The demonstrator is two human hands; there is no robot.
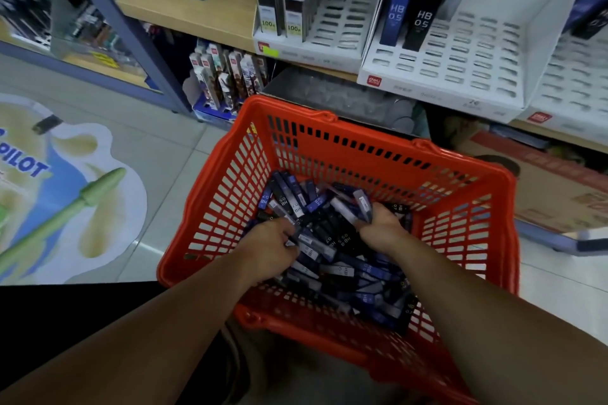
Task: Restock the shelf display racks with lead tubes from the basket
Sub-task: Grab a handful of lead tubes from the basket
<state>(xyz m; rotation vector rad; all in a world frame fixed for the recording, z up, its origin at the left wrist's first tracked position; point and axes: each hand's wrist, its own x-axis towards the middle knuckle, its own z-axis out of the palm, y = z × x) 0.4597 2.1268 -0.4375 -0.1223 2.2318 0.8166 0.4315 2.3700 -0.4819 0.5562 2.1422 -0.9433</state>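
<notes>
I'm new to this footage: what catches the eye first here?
A bright orange basket fills the middle, heaped with dark lead tubes. The left hand and right hand dig into the pile, gripping tubes. Behind it, white racks on the shelf hold few tubes.

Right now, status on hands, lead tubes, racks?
Both in basket: left hand, right hand each gripping lead tubes. Above, white rack mostly bare slots. Nothing in the way.

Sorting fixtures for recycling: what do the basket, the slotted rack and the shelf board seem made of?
Basket: moulded plastic, glossy orange-red, with lattice walls. Slotted rack: probably matte white plastic or card, with rows of slots. Shelf board: likely wood-look laminate, with pale grain and a smooth surface.
</notes>
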